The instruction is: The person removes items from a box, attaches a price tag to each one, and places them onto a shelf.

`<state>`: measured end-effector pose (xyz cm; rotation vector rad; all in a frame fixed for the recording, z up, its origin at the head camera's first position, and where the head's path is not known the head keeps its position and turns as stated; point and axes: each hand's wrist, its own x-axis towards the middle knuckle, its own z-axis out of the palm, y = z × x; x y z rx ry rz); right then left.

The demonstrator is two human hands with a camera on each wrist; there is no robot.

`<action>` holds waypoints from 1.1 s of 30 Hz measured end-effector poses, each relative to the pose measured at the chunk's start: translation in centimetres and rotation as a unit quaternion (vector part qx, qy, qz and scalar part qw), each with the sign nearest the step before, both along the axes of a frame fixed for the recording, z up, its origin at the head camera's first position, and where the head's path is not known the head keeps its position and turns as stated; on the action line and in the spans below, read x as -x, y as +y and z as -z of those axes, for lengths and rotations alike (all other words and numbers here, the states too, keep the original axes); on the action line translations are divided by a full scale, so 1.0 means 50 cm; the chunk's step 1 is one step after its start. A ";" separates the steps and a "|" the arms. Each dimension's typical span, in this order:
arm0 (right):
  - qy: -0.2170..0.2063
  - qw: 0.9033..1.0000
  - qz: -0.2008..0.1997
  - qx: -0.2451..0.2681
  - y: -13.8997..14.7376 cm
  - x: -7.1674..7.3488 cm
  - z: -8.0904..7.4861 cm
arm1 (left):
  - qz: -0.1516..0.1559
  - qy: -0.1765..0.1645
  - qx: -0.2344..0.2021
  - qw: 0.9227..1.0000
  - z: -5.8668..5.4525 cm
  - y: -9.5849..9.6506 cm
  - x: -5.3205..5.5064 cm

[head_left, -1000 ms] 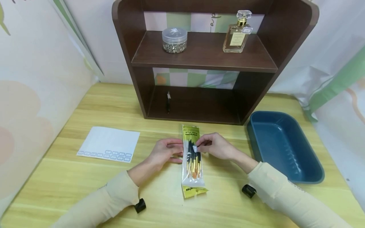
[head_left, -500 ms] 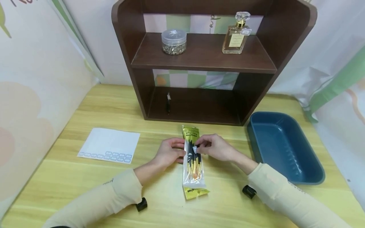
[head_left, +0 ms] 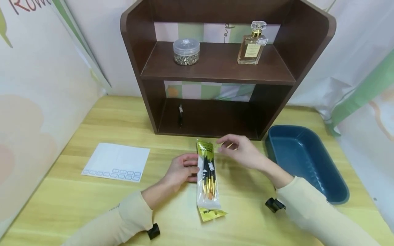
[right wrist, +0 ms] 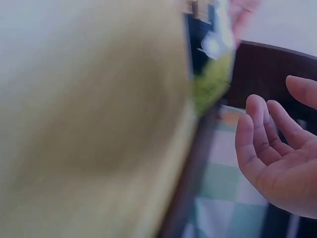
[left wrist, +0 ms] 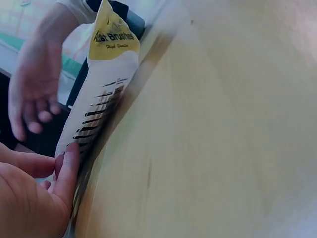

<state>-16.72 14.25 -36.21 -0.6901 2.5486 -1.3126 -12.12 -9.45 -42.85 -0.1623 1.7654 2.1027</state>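
Observation:
A clear, yellow-ended pack of artist brushes [head_left: 207, 191] lies lengthwise in front of the shelf, a small white label [head_left: 211, 166] on its middle. My left hand [head_left: 183, 169] pinches its left edge between thumb and fingers. In the left wrist view, a finger lies against the printed back of the brush pack [left wrist: 101, 101]. Just right of the pack's upper end, my right hand [head_left: 241, 150] hovers with relaxed, slightly bent fingers and nothing in them. The right wrist view shows that right hand [right wrist: 277, 153] apart from the pack.
A dark brown shelf [head_left: 215, 77] stands behind, bearing a lidded jar [head_left: 186, 54], a perfume bottle [head_left: 250, 49] and a thin black pen-like item [head_left: 180, 116]. On the right sits a blue basin [head_left: 303, 160]. A white label sheet [head_left: 118, 159] lies left.
My right hand has let go of the small label on the pack and moved up and right, away from it. My left hand stays at the pack's left edge.

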 end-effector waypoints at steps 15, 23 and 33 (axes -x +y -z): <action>0.108 0.940 0.235 0.223 0.132 0.010 -0.176 | 0.003 -0.001 -0.011 1.000 -0.004 0.005 -0.021; 0.126 0.860 0.291 0.399 0.209 0.046 -0.300 | 0.007 0.003 -0.013 1.000 -0.004 0.012 -0.018; 0.158 0.912 0.299 0.234 0.249 0.118 -0.392 | 0.009 -0.008 -0.028 1.000 -0.006 0.014 -0.023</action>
